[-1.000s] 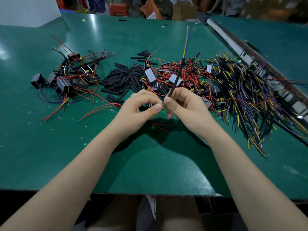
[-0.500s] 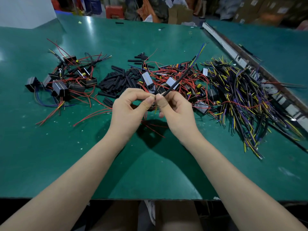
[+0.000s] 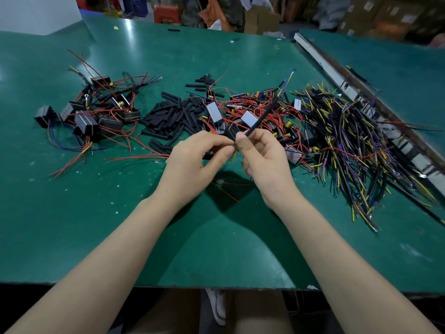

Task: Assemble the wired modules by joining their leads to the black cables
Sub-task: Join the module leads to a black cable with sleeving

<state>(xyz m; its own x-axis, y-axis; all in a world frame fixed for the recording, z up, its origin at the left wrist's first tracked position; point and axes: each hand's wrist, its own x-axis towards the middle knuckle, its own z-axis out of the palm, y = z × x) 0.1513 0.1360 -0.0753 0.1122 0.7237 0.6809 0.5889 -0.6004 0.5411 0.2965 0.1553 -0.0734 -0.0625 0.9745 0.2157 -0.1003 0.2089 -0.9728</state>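
Both bare forearms reach in from the 6 o'clock edge of the green counter (image 3: 72, 225) and converge above its middle, wrists slightly raised so the hands cast a shadow on the surface below. The left hand (image 3: 192, 162) is curled, its thumb and forefinger pinched together at the spot where the two hands meet; what it pinches is small and mostly hidden, though thin yellow and red leads (image 3: 234, 154) show just below the fingertips. The right hand (image 3: 262, 157) is curled too, thumb and forefinger gripping the near end of a black cable (image 3: 262, 116), which slants away toward 1 o'clock and ends in blue and yellow wires with a small ring terminal. The other fingers of the right hand are folded loosely toward the palm. The fingertips of both hands touch or nearly touch at the joint. Directly beyond the hands, at 12 o'clock, lies a tangle of wired modules (image 3: 248, 116) with red leads and pale faces. At 11 o'clock sits a pile of short black tubes (image 3: 168, 116), and farther out at 10 o'clock a separate cluster of black modules (image 3: 96, 114) with red and blue wires. At 2 o'clock a large heap of black cables (image 3: 349, 141) with yellow and purple ends spreads across the counter toward a rail (image 3: 337, 75) along its far right side.
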